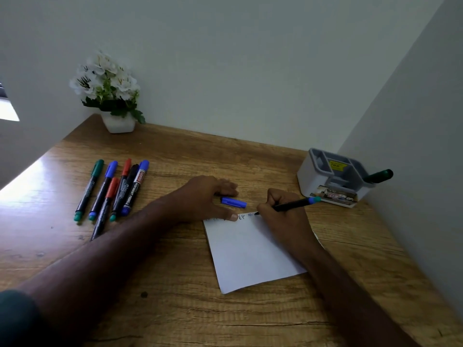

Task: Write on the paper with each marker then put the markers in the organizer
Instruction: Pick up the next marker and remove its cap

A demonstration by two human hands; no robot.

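Observation:
A white sheet of paper [248, 254] lies on the wooden desk, with small writing along its top edge. My right hand [283, 216] grips an uncapped black-bodied blue marker [295, 204], its tip on the paper's top edge. My left hand [208, 199] lies flat, thumb pressing the paper's top left corner. The blue cap [234, 202] lies on the desk just beyond the paper, beside my left fingers. Several capped markers [112, 191] in green, blue, red and black lie in a row at the left. The grey and white organizer [333, 177] at the right holds a green marker [379, 175].
A white pot of white flowers [110, 96] stands in the back left corner. Walls close the desk at the back and the right, right behind the organizer. The wooden desk [175, 156] stretches bare between the marker row and the organizer.

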